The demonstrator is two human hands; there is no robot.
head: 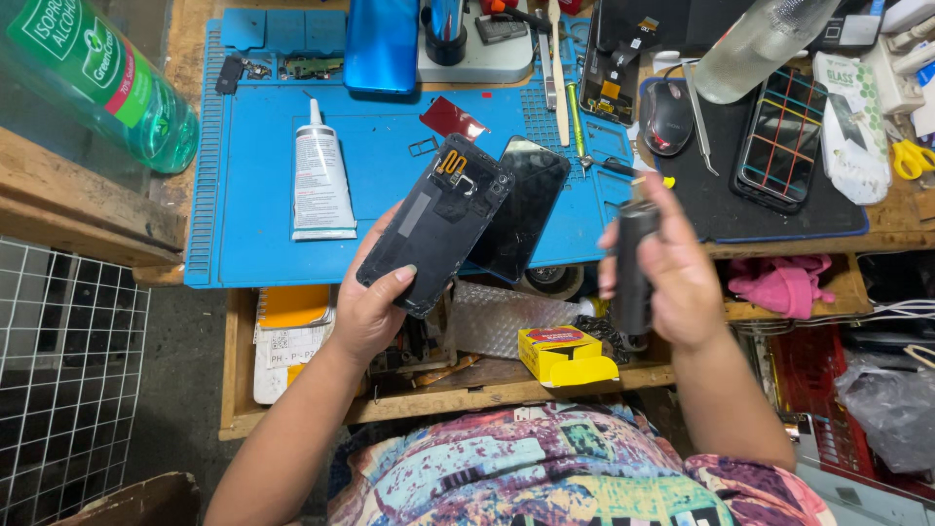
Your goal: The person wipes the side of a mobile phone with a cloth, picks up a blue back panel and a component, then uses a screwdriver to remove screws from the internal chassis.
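A: What sort of place was it?

B: A cluttered repair bench of raw wood, with a blue mat (253, 244) laid over its far half and an open shelf below the edge. Nearest the person, on that shelf, sat a yellow box (565, 356) and a sheet of bubble wrap (506, 317).

A: And the hands?

B: Both were raised above the near edge of the bench. The left hand (375, 302) gripped a phone frame (436, 222) by its near end, thumb across the face. The right hand (672, 273) was closed around a dark cylinder (631, 268), held upright.

A: How did the frame lie?

B: Its long axis ran from near-left to far-right, so the far end tipped toward the cylinder. The cylinder stood to the right of the frame, well apart, with nothing touching. A black screen (521, 209) lay on the mat just behind the frame, on much the same slant.

A: Which hand was nearer to it?

B: The left, since it held it. The right had a gap to cross leftward.

A: Farther back?

B: A white tube (319, 180) on the mat's left, a mouse (667, 117) on a dark pad at right, and a green bottle (107, 83) at far left.
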